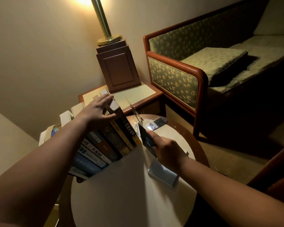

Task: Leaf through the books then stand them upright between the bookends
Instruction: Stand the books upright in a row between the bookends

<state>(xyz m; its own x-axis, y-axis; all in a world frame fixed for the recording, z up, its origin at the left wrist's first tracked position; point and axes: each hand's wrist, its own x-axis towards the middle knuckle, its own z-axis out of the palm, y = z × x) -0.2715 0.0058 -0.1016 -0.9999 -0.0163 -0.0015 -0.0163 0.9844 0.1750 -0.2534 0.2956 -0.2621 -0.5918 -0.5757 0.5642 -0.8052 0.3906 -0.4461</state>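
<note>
- Our two forearms fill the near part of the head view, the only view we have, reaching forward over the round table [129, 194].
- Our left hand [97, 110] lies on top of the row of books [105, 145]. Its fingers are fairly straight across the upper edges at the far end, and the thumb is down on the spine side. It seems to us to press and steady the row rather than wrap anything.
- Our right hand [166, 148] has its fingers curled round a dark book [145, 138] and holds it on edge, with the top leaning away from us.
- The row runs from beneath our left forearm out to that hand's fingertips. The books lean, and their spines face our right hand.
- The coming move turns on one relation. The dark book sits just on the right-hand side of the row's last volume, the yellow-and-black spine [129, 131], with its long axis about parallel to that spine. We cannot tell whether the two touch at the base.
- A clear bookend [134, 110] stands just beyond our right fingertips, between our two hands and a little farther out.
- A pale angled piece [162, 175], perhaps another bookend, lies on the table under our right wrist.
- Our right hand is plainly the nearer one to the slot. We judge that the next move is a short sideways push of the dark book toward our left hand, tipping it to match the lean, with the left hand bracing the row against toppling.
</note>
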